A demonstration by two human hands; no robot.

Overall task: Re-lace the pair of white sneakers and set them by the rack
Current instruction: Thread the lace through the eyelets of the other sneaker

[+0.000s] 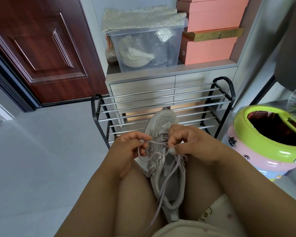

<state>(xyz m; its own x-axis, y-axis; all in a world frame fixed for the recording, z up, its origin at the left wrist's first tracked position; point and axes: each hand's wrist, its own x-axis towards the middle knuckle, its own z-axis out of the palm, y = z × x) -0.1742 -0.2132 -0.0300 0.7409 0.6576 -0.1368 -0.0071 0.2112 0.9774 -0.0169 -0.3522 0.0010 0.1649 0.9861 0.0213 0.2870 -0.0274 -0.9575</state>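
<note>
Grey floor [41,159] bearing black shoe rack [162,106] and green-rimmed bin [266,147]; cabinet top [143,74] carrying clear tub [147,47] and pink boxes [210,47].

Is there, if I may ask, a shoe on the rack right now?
No, the rack has only bare bars; the one sneaker in view lies between the person's knees.

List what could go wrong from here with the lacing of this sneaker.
1. The sneaker rests only between the knees, toe toward the shoe rack; a hard pull could tip it off.
2. The lace hangs in long loose loops over the shoe's opening; the left hand or right hand might snag or knot it.
3. The open bin stands close on the right; a swinging elbow could knock it.
</note>
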